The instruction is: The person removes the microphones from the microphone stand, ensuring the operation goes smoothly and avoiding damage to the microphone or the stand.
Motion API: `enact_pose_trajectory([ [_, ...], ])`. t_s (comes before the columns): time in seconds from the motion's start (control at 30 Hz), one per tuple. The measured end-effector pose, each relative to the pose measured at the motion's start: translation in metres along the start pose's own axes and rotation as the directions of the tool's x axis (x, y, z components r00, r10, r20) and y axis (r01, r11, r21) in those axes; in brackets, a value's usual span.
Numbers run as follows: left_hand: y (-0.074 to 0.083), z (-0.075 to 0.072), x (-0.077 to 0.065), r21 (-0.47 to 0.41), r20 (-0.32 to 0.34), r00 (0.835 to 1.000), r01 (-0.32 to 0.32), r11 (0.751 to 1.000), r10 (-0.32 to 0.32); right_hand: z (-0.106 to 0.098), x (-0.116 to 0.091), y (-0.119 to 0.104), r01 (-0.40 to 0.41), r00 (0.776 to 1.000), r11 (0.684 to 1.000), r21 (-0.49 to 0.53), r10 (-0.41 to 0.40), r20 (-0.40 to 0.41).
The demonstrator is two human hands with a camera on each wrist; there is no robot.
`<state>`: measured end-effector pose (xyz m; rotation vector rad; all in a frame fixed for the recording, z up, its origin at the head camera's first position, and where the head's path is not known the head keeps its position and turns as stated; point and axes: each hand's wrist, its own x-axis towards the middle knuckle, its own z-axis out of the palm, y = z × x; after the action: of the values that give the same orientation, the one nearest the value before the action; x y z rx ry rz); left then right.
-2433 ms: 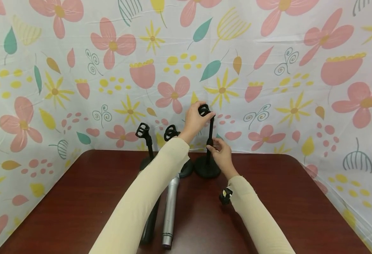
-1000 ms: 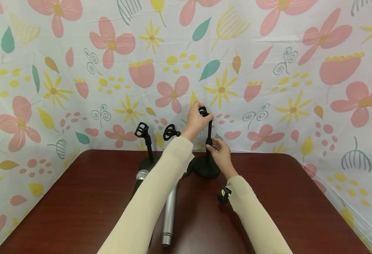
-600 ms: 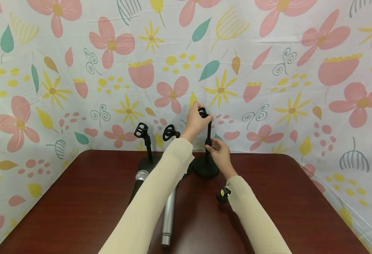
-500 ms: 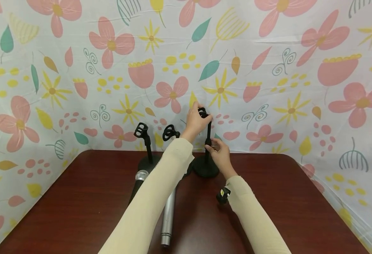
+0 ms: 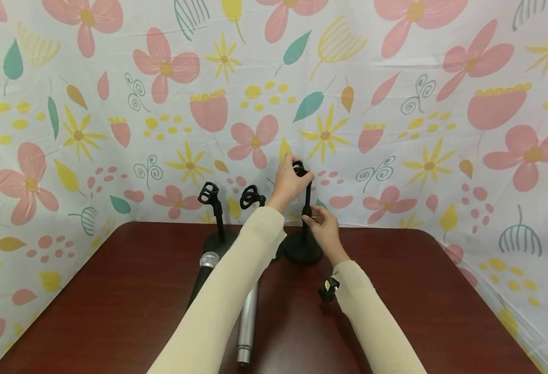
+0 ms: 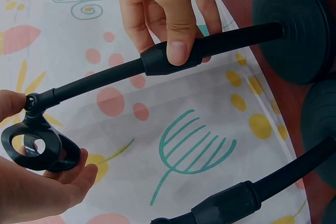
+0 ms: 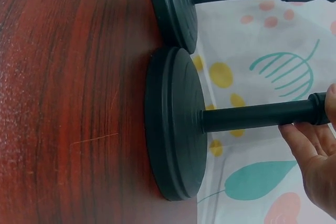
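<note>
A black desktop microphone stand [image 5: 303,249] stands upright on its round base at the right end of a row of similar stands. At its top, my left hand [image 5: 289,183] holds the clip [image 6: 32,148], thumb and fingers on opposite sides of it. Lower down the same post, my right hand [image 5: 326,231] pinches the thick collar [image 6: 155,62] between thumb and fingers. In the right wrist view the round base [image 7: 176,129] sits flat on the table. Its post [image 7: 252,116] runs up into the fingers of the right hand [image 7: 317,166].
Two more stands, a left one [image 5: 219,218] and a middle one [image 5: 251,196], stand alongside; my left sleeve partly covers the middle one. A black microphone [image 5: 203,275] and a silver one [image 5: 248,327] lie on the brown table [image 5: 91,301]. A flowered cloth [image 5: 372,93] hangs behind.
My left forearm has shifted a little to the right, uncovering the black microphone's head. The clip sits slightly lower above the collar. Both hands keep their hold.
</note>
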<state>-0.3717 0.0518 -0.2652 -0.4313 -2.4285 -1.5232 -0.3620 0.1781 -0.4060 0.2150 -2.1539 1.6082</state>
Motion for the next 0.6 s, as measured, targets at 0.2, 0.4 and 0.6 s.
enact_pose_trajectory([
  [0.2, 0.0004, -0.0002, -0.0006, -0.014, -0.001, 1.000, -0.006, 1.000, 0.006, -0.0014, 0.0008, -0.0002, 0.013, 1.000, 1.000, 0.021, -0.014, 0.014],
  [0.4, 0.0011, -0.0012, 0.0001, -0.011, 0.004, 1.000, -0.008, 1.000, 0.008, -0.0011, 0.0014, -0.0025, 0.007, 1.000, 1.000, 0.023, -0.007, 0.017],
  [0.6, -0.0003, -0.0009, -0.0004, -0.013, 0.013, 1.000, 0.000, 1.000, 0.001, -0.0021, 0.0003, -0.0042, -0.033, 0.999, 0.999, -0.015, 0.033, 0.020],
])
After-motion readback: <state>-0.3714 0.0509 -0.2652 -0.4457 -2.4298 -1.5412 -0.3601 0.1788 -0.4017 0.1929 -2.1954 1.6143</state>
